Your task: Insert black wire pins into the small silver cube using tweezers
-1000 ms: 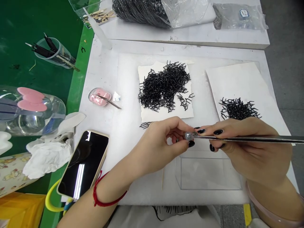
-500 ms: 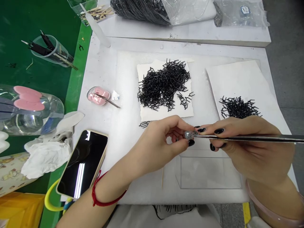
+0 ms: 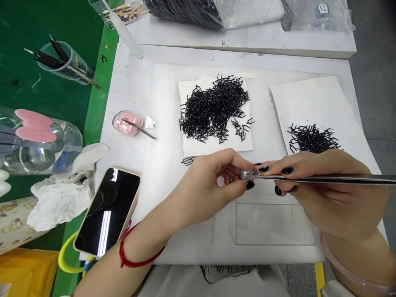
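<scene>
My left hand [image 3: 213, 181] is pinched shut on a tiny metal piece [image 3: 247, 174] between thumb and fingers. My right hand [image 3: 324, 185] grips long steel tweezers [image 3: 324, 178], whose tips meet that piece. Both hands hover over a white foam pad [image 3: 167, 165], just above a clear plastic box [image 3: 269, 225]. Behind them a big heap of black bent wire clips [image 3: 213, 109] lies on a paper sheet. A smaller heap of clips [image 3: 312, 138] rests on a second sheet [image 3: 309, 103] to the right.
A phone [image 3: 108, 210] lies face up at the left, beside crumpled white tissue [image 3: 62, 202]. A small pink dish with a metal pick [image 3: 130, 123], a cup of black tools [image 3: 62, 62] and a clear container [image 3: 37, 140] sit further left. Plastic bags [image 3: 216, 12] lie at the back.
Both hands keep the same hold. The view has shifted slightly, so everything sits a little lower and to the left.
</scene>
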A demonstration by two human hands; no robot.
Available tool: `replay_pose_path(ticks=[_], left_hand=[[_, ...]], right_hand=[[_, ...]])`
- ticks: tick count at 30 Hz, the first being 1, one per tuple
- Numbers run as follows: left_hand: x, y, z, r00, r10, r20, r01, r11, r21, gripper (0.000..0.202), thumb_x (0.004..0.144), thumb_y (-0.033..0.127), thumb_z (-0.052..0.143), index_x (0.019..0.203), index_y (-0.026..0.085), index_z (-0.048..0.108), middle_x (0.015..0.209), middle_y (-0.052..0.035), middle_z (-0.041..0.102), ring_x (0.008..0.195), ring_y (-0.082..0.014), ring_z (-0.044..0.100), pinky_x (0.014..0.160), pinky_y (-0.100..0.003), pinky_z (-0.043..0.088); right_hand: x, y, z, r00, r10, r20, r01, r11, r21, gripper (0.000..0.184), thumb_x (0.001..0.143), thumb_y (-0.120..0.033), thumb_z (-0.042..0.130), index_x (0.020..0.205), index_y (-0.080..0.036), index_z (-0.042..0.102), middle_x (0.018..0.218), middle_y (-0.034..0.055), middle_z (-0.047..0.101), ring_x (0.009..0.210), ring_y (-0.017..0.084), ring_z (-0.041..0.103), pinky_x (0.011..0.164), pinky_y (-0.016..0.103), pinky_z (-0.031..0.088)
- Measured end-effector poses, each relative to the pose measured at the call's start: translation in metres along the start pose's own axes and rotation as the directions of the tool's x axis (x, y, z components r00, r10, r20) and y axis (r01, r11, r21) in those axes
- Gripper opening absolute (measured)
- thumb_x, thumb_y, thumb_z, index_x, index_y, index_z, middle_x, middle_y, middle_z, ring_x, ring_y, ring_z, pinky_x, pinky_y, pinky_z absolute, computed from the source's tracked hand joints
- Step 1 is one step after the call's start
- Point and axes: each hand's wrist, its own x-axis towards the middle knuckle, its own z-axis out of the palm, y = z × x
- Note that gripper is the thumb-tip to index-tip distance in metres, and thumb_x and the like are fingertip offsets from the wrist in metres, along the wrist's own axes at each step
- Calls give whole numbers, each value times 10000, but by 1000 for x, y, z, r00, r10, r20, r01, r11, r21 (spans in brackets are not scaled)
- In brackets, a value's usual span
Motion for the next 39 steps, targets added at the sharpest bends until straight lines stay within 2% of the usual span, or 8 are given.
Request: replay_pose_path(ticks=[5,13,22,32,36,39], left_hand=[[-1,2,0,1000,4,5,-4,1000,0,141,785,56,639,880,161,641,781,38,656,676,-79,545,626,-222,461],[-2,0,1,1000,-3,-3,3,1000,0,130,783,61,646,868,160,641,770,36,655,671,-85,546,620,-227,464],[0,2,0,1000,-6,3,6,1000,10,129,792,62,643,880,157,642,796,28,664,690,-88,559,635,-230,470],[-1,3,2,1000,-8,-1,8,1000,6,130,791,57,639,875,157,637,780,34,649,680,-80,544,629,-217,461],[-1,3,1,1000,-8,2,8,1000,6,128,797,57,638,879,155,637,789,34,652,686,-78,549,633,-215,463],[-1,3,1,1000,-3,7,3,1000,2,136,795,49,643,877,157,638,794,33,658,690,-78,557,634,-211,463]], right_hand=[[0,0,0,1000,-5,9,5,1000,5,235,843,8,628,974,-174,695,720,40,702,805,151,707,592,213,592],[-1,0,0,1000,-4,-4,4,1000,-24,259,833,-10,650,983,-215,702,712,24,709,773,176,711,555,254,590],[-1,0,0,1000,-2,11,1,999,44,269,796,44,656,971,-155,704,759,39,709,867,155,711,765,205,613],[-5,2,0,1000,-1,-8,2,997,79,371,770,86,663,1041,-166,694,814,33,720,920,167,701,804,233,614],[-4,2,-1,1000,2,-3,-2,998,55,346,777,72,662,1025,-166,701,868,46,727,894,172,705,774,239,622],[-2,2,-1,1000,-19,5,19,999,50,317,777,67,667,1005,-151,704,809,46,715,886,170,706,802,231,615]])
